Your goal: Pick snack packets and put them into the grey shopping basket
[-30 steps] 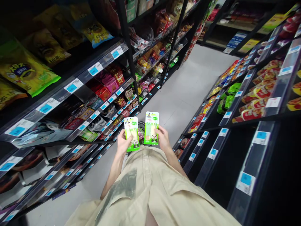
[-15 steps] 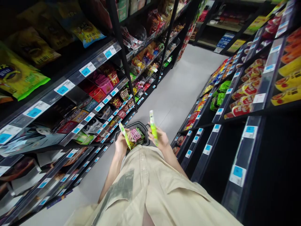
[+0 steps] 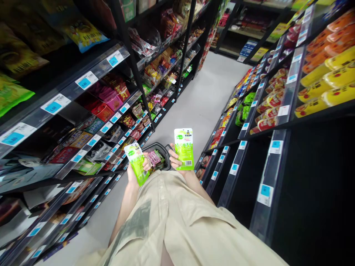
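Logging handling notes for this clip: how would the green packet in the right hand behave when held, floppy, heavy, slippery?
Probably light: the right hand holds the packet by its lower edge alone. Likely fairly stiff, since it stands upright and flat. Its glossy film may be slippery.

Glossy plastic green packets [image 3: 184, 149], matt black metal shelving [image 3: 126, 55], smooth grey floor [image 3: 199, 107], beige cloth shirt [image 3: 177, 221]

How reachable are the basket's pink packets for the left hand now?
Probably not cleanly: the left hand grips a green packet, though the open basket with the pink packets lies ahead of it, nothing between.
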`<state>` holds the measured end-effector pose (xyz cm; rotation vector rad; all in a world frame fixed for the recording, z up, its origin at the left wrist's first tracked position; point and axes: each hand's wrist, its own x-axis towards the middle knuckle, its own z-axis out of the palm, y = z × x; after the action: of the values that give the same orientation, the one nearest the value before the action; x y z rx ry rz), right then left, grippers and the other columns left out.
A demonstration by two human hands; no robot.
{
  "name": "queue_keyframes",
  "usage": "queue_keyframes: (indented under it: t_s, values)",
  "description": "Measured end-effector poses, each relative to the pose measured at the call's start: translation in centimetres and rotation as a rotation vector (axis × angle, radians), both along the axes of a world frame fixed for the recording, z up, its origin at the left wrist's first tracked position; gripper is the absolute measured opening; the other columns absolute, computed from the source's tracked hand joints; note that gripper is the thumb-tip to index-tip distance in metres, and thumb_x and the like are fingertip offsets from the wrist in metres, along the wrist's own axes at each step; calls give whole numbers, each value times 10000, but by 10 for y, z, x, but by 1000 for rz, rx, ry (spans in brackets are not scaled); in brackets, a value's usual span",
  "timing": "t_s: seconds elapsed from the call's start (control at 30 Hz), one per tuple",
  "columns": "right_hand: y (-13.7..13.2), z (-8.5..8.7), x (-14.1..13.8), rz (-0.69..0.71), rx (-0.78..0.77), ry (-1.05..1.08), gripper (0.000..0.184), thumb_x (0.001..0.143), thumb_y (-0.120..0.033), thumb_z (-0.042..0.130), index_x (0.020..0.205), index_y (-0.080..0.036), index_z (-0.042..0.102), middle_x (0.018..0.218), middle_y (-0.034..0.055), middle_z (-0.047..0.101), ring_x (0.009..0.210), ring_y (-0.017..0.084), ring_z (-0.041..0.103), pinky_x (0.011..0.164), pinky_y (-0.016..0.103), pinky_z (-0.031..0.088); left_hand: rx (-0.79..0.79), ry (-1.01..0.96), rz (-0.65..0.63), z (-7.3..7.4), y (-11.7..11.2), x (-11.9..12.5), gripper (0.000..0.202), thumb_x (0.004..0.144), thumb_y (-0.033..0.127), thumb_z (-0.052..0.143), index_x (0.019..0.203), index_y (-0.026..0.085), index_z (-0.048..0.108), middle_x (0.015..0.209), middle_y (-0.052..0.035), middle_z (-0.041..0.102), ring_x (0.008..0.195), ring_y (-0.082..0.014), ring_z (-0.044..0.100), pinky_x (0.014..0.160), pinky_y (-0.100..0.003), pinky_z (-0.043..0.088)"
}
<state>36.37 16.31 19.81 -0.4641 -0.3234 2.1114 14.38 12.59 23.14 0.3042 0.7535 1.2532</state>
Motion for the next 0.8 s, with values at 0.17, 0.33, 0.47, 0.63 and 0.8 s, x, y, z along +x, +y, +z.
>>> queue_keyframes:
  t_s: [0.17, 0.33, 0.47, 0.63, 0.8]
  values:
    - [-2, -8, 2, 10, 6, 10, 369, 983, -454, 454, 1259, -273, 620, 707, -76, 422, 472, 78, 108, 410, 230, 116, -11, -13, -11, 1, 0, -1, 410, 832, 465, 650, 1053, 125, 711, 625, 22, 396, 521, -96, 308, 501, -220, 309]
    - [-6, -12, 2, 18, 0, 41, 362, 1002, -432, 423, 1277, -294, 613, 705, -67, 429, 472, 85, 123, 406, 220, 141, -18, 0, -9, 4, -1, 0, 385, 822, 454, 653, 1020, 129, 710, 619, 23, 386, 519, -100, 297, 497, -225, 295]
    - [-8, -11, 2, 50, 35, 121, 348, 1016, -415, 402, 1264, -292, 613, 700, -66, 435, 450, 83, 131, 384, 215, 138, -18, 13, -17, 6, -2, 0, 373, 821, 445, 649, 1012, 131, 713, 614, 27, 377, 515, -100, 293, 498, -225, 293]
    - [-9, -11, 1, 62, 68, 177, 316, 1023, -427, 418, 1249, -284, 587, 680, -81, 407, 437, 84, 118, 362, 213, 124, 3, -6, -22, 5, -4, -1, 377, 822, 455, 645, 995, 127, 717, 609, 26, 381, 511, -96, 281, 494, -226, 280]
    - [-10, -6, -1, -15, 71, -21, 248, 940, -495, 592, 875, -261, 542, 565, -108, 319, 408, 83, 134, 348, 212, 122, 14, -14, -11, 4, -7, -3, 401, 827, 471, 638, 1019, 127, 712, 622, 29, 371, 517, -95, 278, 502, -231, 272]
